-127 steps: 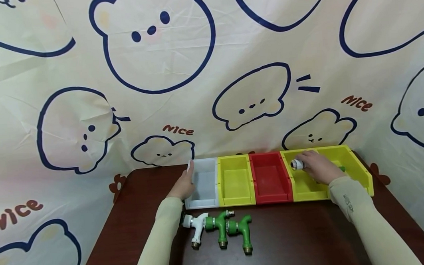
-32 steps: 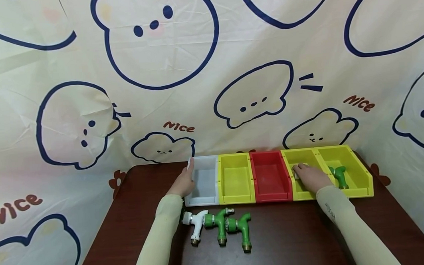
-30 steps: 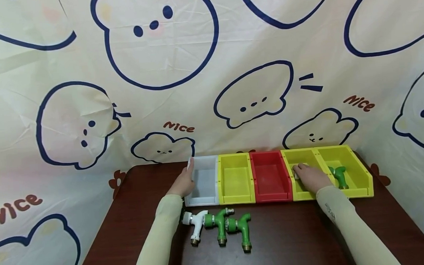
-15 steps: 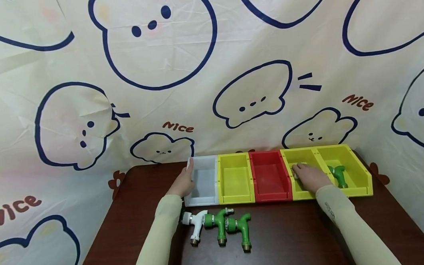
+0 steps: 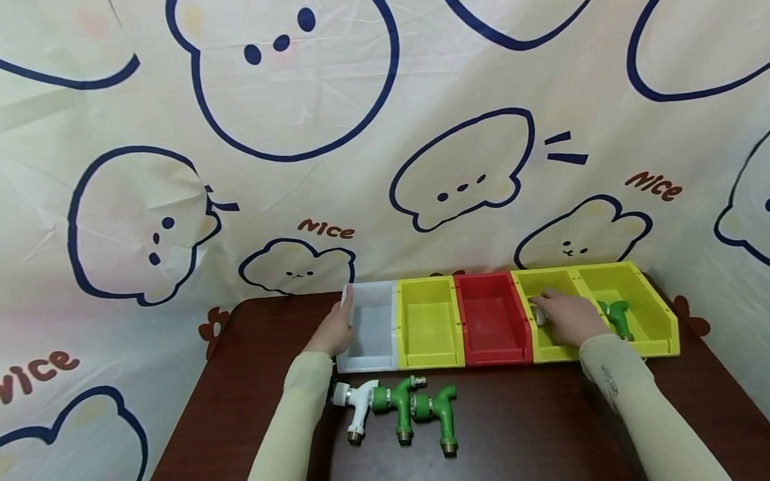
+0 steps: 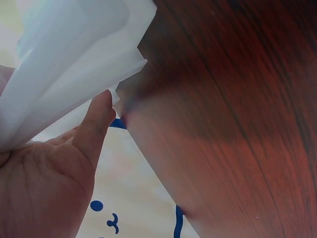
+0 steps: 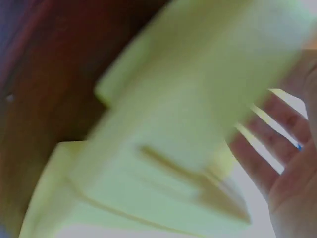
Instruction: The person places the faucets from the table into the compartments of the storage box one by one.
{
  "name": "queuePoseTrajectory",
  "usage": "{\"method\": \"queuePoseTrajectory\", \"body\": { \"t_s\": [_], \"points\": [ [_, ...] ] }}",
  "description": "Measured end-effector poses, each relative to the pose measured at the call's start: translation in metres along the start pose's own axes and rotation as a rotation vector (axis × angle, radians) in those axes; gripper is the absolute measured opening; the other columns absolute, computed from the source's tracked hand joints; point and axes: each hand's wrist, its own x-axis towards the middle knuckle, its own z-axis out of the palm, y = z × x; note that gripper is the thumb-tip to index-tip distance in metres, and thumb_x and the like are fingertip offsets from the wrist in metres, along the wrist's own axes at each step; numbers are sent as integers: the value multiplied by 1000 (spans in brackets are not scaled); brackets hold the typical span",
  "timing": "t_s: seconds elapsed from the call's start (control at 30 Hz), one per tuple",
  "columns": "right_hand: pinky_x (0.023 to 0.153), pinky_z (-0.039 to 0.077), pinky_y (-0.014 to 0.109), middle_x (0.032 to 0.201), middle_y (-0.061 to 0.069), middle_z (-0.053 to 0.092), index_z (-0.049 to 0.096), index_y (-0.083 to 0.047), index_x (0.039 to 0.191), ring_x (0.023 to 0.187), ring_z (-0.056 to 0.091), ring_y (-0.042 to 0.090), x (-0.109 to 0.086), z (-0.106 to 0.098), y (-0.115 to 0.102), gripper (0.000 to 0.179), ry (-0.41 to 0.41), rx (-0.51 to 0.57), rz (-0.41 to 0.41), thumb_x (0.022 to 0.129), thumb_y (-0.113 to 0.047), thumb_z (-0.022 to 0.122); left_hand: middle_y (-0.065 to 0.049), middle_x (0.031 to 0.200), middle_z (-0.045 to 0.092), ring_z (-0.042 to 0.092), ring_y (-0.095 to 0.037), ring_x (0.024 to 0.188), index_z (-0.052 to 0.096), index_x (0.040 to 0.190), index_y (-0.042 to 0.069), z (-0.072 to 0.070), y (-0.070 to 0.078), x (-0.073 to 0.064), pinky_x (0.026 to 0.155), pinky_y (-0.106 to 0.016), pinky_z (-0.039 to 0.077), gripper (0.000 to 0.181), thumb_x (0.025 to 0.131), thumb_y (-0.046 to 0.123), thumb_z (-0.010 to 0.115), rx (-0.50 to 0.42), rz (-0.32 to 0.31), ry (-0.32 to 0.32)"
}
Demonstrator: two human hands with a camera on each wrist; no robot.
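Note:
My left hand grips the left wall of the light grey bin. The left wrist view shows the thumb stretched along the outside of the pale wall. My right hand is inside the yellow bin right of the red one, its spread fingers fairly straight in the right wrist view. A white tap partly shows below its fingertips; the rest is hidden by the hand. In the far-right yellow bin lies a green tap.
On the brown table, in front of the bins, lie a white tap, a green tap and another green tap. Between the grey and right-hand bins stand a yellow bin and a red bin. A patterned cloth hangs behind.
My right hand carried the white tap, then lowered it into the yellow bin. Just now its fingers loosened and shifted slightly up and right. The left hand stays on the grey bin.

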Motion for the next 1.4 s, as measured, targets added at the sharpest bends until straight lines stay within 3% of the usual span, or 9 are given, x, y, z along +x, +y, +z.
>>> {"method": "queuePoseTrajectory", "body": {
  "t_s": [0.17, 0.3, 0.43, 0.57, 0.7, 0.9, 1.1, 1.4],
  "points": [
    [95, 52, 61, 129, 19, 65, 64, -7, 139, 107, 64, 37, -6, -29, -19, 49, 54, 70, 55, 92, -17, 75, -22, 170, 21, 60, -29, 92, -2, 168, 25, 1, 1, 2, 77, -39, 46, 89, 100, -3, 48, 7, -5, 7],
    [96, 53, 58, 129, 18, 65, 65, -7, 138, 112, 63, 37, -12, -48, -48, 47, 150, 116, 42, 93, -17, 74, -23, 169, 21, 59, -29, 99, -2, 168, 25, 2, 0, 2, 79, -39, 46, 90, 100, -3, 48, 15, -6, 7],
    [90, 57, 53, 120, 12, 68, 68, -11, 134, 102, 65, 30, -16, -53, -79, 47, 241, 135, -25, 89, -20, 80, -23, 169, 21, 60, -30, 103, -3, 168, 25, 1, 1, 2, 80, -39, 47, 89, 101, -3, 48, 14, -5, 1],
    [85, 60, 46, 115, 6, 69, 71, -16, 131, 94, 67, 22, -20, -49, -109, 46, 268, 155, -149, 87, -23, 82, -23, 169, 21, 60, -30, 103, -3, 168, 25, 1, 0, 1, 79, -39, 47, 88, 101, -2, 48, 9, -4, -1],
    [84, 60, 39, 113, 2, 69, 73, -16, 127, 95, 66, 17, -27, -40, -140, 41, 232, 177, -295, 88, -25, 82, -24, 169, 20, 60, -30, 100, -3, 168, 25, 1, -2, 1, 79, -39, 47, 90, 100, -2, 48, 0, -2, -4],
    [79, 58, 35, 108, 1, 67, 74, -14, 123, 93, 64, 14, -36, -25, -174, 35, 82, 180, -469, 92, -29, 78, -23, 169, 21, 58, -33, 116, -2, 168, 25, 1, -2, 1, 89, -43, 47, 89, 101, -1, 49, -4, 3, 5],
    [77, 54, 28, 105, -3, 66, 74, -18, 123, 87, 57, 6, -39, -8, -191, 36, -112, 234, -527, 93, -38, 77, -22, 170, 20, 58, -34, 116, -3, 168, 25, 0, -1, -1, 88, -44, 47, 89, 100, -2, 48, -11, -3, 4],
    [84, 56, 31, 108, -3, 66, 71, -18, 129, 95, 64, 10, -41, 10, -205, 41, -146, 167, -574, 91, -32, 79, -23, 168, 24, 59, -32, 113, -1, 169, 23, 1, 0, 0, 88, -43, 47, 89, 100, -2, 50, 9, 16, 17]
  ]
}}
